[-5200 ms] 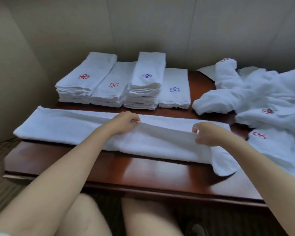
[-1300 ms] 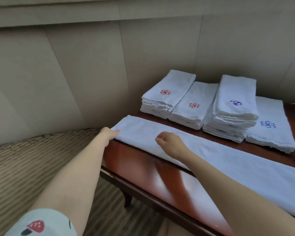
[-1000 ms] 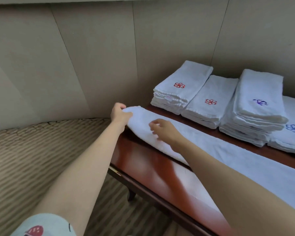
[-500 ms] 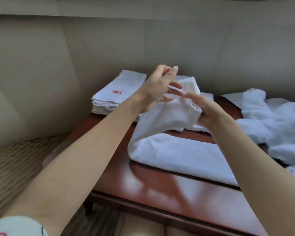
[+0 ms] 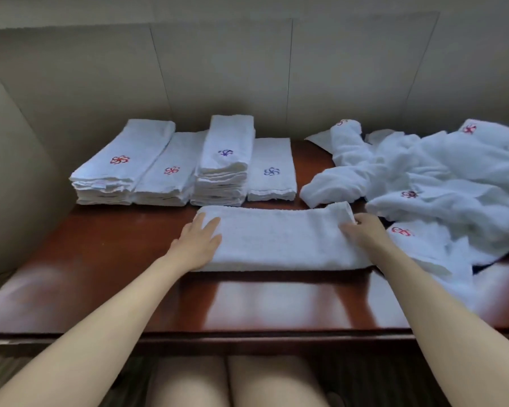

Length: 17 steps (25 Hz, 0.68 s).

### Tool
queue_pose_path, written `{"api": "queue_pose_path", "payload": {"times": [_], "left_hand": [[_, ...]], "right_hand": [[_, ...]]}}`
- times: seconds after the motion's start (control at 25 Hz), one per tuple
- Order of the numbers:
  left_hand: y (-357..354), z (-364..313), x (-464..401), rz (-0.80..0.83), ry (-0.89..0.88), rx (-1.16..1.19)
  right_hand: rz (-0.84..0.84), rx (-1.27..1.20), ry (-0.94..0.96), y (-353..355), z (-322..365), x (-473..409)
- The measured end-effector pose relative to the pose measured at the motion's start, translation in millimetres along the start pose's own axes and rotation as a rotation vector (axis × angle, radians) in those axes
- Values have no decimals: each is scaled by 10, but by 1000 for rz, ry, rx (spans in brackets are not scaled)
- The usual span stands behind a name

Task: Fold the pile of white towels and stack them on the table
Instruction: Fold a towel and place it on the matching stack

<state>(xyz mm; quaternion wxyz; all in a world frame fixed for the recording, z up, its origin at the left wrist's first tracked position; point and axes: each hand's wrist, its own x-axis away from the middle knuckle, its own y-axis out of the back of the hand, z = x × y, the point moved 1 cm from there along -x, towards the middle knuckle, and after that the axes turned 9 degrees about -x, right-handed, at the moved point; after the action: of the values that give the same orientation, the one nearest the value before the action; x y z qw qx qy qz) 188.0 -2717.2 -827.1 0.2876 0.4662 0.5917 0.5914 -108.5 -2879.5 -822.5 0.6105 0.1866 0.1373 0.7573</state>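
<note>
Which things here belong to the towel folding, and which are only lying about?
Job: half-folded towel under left hand and right hand; four folded stacks; unfolded pile; table.
Lying about: dark cloth under the pile.

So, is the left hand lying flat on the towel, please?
Yes, the left hand lies flat, fingers straight, on the towel's left end.

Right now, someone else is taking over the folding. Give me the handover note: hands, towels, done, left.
Left hand: flat on the left end of the half-folded towel.
Right hand: gripping its right end.
Done: four folded stacks at the back of the table, two with red logos, two with blue.
Left: finish this towel, stack it, then work through the unfolded pile on the right.
</note>
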Motion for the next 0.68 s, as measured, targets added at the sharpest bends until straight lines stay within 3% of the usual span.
{"api": "queue_pose_path", "payload": {"times": [0.16, 0.32, 0.48, 0.6, 0.68], "left_hand": [[-58, -10, 72, -32, 50, 74], [-158, -47, 112, -76, 67, -24], [-103, -13, 104, -48, 74, -1], [-87, -6, 74, -30, 104, 14], [-55, 0, 62, -40, 112, 295]], "right_hand": [[-137, 10, 225, -7, 191, -19], [-169, 158, 123, -122, -114, -54], [-304, 46, 218, -73, -71, -11], [-284, 360, 101, -119, -157, 42], [-287, 687, 106, -188, -119, 74]]}}
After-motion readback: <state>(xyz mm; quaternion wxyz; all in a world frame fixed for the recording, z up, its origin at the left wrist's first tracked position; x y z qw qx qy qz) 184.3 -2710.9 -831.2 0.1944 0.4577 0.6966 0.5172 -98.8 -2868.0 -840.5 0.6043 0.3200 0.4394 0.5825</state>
